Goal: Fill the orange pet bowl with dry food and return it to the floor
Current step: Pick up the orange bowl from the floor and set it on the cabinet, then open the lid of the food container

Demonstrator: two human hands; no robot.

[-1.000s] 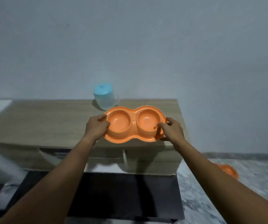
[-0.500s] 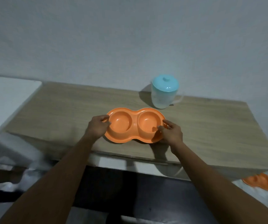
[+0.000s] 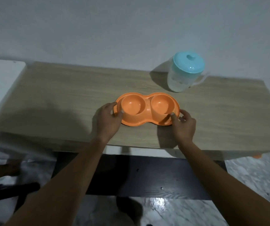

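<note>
Bench (image 3: pixel 65 103) carries orange pet bowl (image 3: pixel 147 110) flat near front edge | left hand (image 3: pixel 109 119): thumb and fingers (image 3: pixel 112 105) pinch left rim | right hand (image 3: pixel 184 126): pinches right rim | teal-lidded jug (image 3: pixel 183 75) behind-right, apart

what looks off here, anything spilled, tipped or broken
Nothing stands out. The orange pet bowl sits flat on the wooden tabletop, both wells empty, gripped at its ends by the left hand and right hand. The lidded jug stands upright behind it. No spill or damage shows.
</note>
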